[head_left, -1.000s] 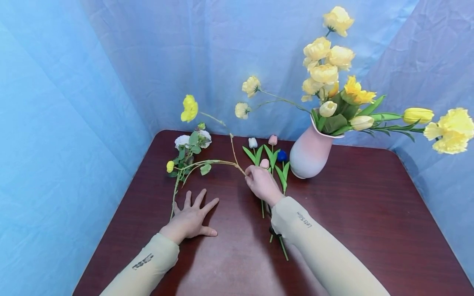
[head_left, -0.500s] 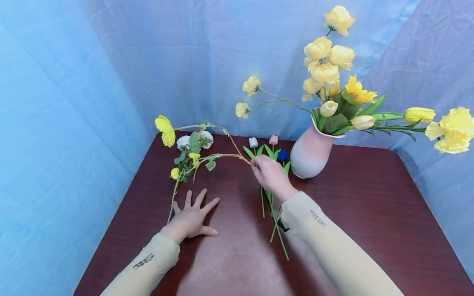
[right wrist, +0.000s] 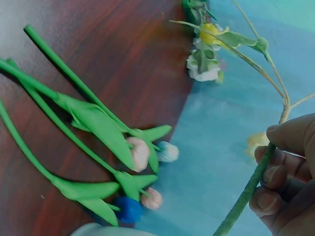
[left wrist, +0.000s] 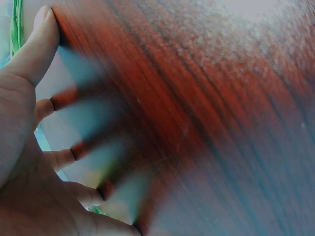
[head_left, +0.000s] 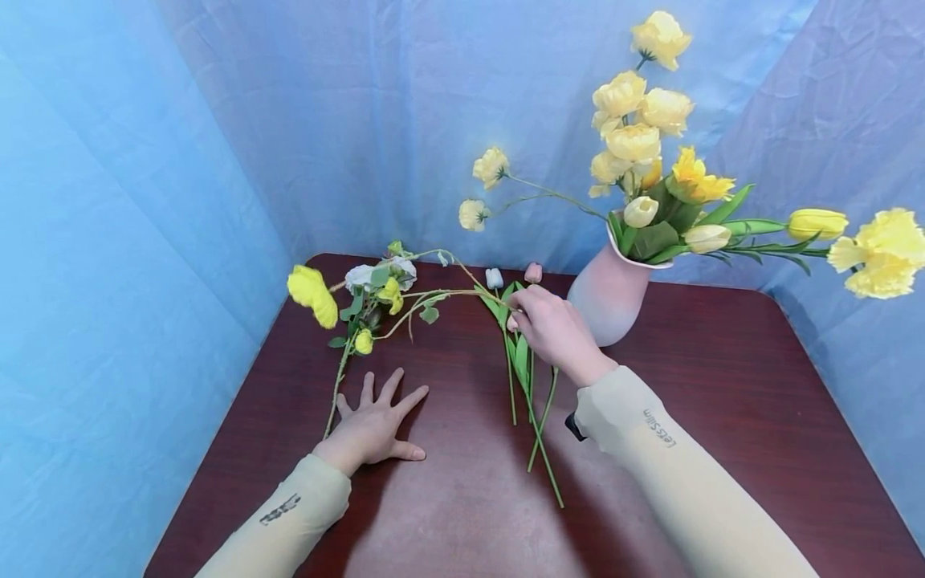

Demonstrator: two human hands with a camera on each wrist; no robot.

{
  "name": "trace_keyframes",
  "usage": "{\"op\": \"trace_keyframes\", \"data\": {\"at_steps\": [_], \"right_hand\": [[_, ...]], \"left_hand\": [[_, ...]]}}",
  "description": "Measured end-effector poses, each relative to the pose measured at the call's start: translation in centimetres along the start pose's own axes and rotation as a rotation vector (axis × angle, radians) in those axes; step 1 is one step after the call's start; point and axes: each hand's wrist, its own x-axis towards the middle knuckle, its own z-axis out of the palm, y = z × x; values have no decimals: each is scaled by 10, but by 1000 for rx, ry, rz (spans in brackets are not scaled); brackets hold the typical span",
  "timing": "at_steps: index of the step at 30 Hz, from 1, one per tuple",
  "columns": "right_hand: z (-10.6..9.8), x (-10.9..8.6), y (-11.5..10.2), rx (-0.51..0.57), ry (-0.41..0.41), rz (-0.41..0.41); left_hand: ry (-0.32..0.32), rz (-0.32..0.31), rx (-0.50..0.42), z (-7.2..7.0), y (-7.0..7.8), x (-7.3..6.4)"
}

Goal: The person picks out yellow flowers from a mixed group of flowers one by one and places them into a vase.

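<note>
My right hand point(head_left: 552, 333) pinches the green stem point(right wrist: 248, 191) of a branching yellow flower between thumb and fingers, above the table. Its branches reach left, ending in yellow blooms point(head_left: 313, 297). My left hand point(head_left: 370, 429) rests palm down on the table, fingers spread, holding nothing. Beneath the right hand lie several tulips, among them a white tulip point(head_left: 495, 278) and a pink tulip point(head_left: 533, 273). A blue tulip point(right wrist: 127, 210) shows in the right wrist view; the hand hides it from the head view. White roses point(head_left: 401, 273) with green leaves lie behind the left hand, partly under the yellow blooms.
A pink and pale blue vase point(head_left: 614, 301) stands at the back right, filled with yellow and cream flowers point(head_left: 632, 144) that spread wide to both sides. Blue cloth point(head_left: 405, 120) hangs behind and beside the dark red wooden table point(head_left: 723, 417).
My right hand has moved right and slightly back toward the vase, drawing the branching yellow flower along. Its largest bloom has swung left and down over the white roses. The left hand stays put.
</note>
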Motion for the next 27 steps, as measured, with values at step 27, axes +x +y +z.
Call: {"op": "trace_keyframes", "data": {"at_steps": [27], "right_hand": [[-92,16,-10,-415,513,-370]], "left_hand": [[-7,6,3,-2,1,-2]]}}
